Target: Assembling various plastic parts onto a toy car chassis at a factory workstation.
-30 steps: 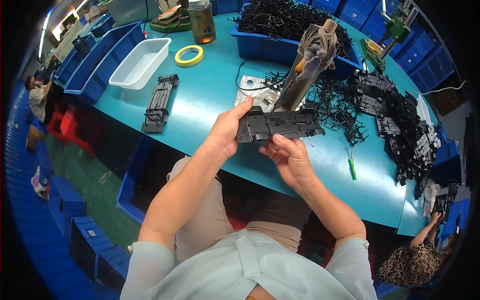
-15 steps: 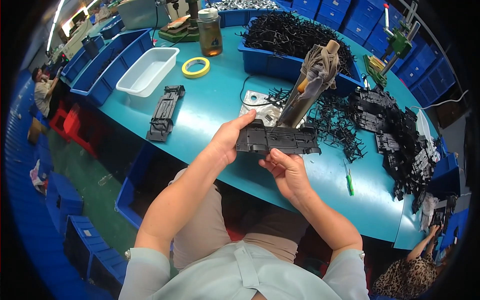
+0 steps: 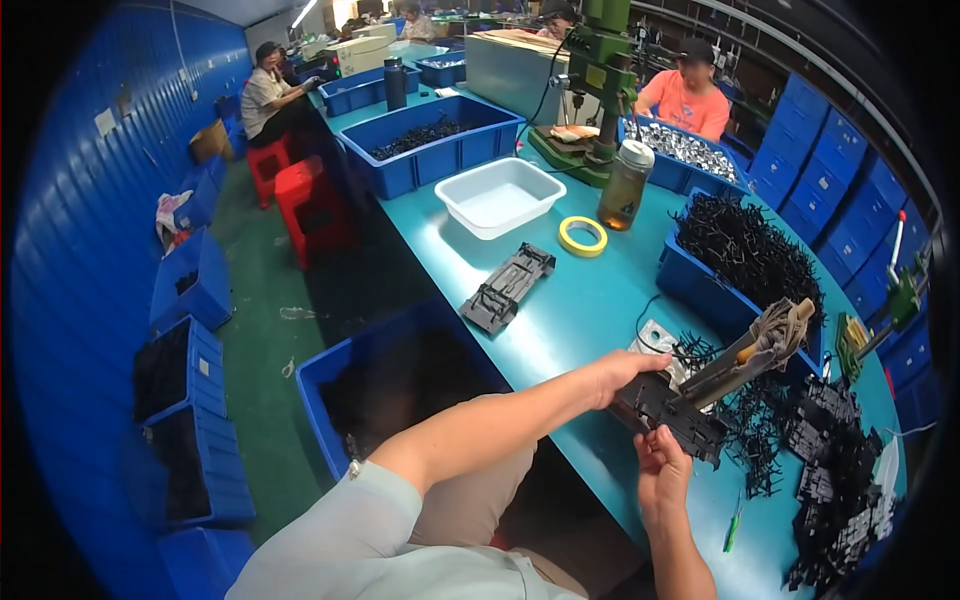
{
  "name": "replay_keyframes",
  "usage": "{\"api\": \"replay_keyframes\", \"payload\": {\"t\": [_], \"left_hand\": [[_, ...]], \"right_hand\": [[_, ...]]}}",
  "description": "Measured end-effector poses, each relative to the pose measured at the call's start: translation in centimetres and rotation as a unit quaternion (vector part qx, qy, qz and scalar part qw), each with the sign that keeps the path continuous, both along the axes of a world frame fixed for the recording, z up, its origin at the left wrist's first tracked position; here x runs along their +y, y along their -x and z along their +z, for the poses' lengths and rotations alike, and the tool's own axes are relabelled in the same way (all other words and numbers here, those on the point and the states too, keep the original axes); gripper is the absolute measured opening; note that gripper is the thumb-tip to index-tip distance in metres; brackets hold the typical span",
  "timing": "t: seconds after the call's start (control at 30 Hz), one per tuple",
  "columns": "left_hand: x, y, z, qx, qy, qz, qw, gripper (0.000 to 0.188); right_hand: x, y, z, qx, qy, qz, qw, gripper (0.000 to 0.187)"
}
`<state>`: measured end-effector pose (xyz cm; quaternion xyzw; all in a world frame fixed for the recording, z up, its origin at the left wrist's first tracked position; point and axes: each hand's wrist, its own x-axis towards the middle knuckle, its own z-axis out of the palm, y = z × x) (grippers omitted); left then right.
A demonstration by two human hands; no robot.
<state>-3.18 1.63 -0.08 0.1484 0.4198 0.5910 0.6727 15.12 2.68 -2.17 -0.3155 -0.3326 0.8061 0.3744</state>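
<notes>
My left hand [image 3: 620,378] and right hand [image 3: 664,468] pinch a black rectangular plastic part [image 3: 690,424], brownish-grey cloth-topped tube [image 3: 728,378] tilted just behind, partly hiding blue plastic bin [image 3: 703,293].

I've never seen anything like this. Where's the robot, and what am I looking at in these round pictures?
There's no robot here, just a person's bare hands. Every picture comes from a wide fisheye camera worn on the person's head, looking down, so straight edges bend. The left hand and right hand hold a dark molded part over a teal table. A similar part lies on the table, near a white tray, a yellow tape roll and a bottle. Farther right are a blue bin of black pieces and a green-handled tool.
</notes>
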Motion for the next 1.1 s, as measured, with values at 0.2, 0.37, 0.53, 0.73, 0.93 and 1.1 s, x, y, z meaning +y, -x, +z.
{"api": "replay_keyframes", "payload": {"t": [0.2, 0.37, 0.53, 0.73, 0.93, 1.1], "left_hand": [[0.9, -0.6, 0.2, 0.000, 0.004, -0.004, 1.000, 0.035], [1.1, 0.6, -0.6, -0.030, 0.017, -0.015, 0.999, 0.034], [1.4, 0.4, -0.2, 0.009, 0.006, -0.003, 1.000, 0.036], [1.0, 0.0, 0.6, 0.015, 0.010, -0.029, 0.999, 0.036], [0.9, 0.7, 0.5, 0.025, 0.005, -0.035, 0.999, 0.037], [1.1, 1.0, 0.3, 0.023, 0.013, -0.034, 0.999, 0.038]], "right_hand": [[0.3, -0.4, -0.2, -0.008, 0.005, -0.019, 1.000, 0.007], [0.6, 0.6, -0.7, 0.037, -0.007, 0.038, 0.999, 0.008], [0.7, 0.5, 0.1, 0.042, 0.004, 0.025, 0.999, 0.007], [0.7, -0.1, -0.1, 0.051, -0.002, 0.036, 0.998, 0.009], [0.6, 0.4, 0.0, 0.058, 0.001, 0.043, 0.997, 0.010], [0.7, 0.6, 0.2, 0.062, -0.005, 0.048, 0.997, 0.011]]}}
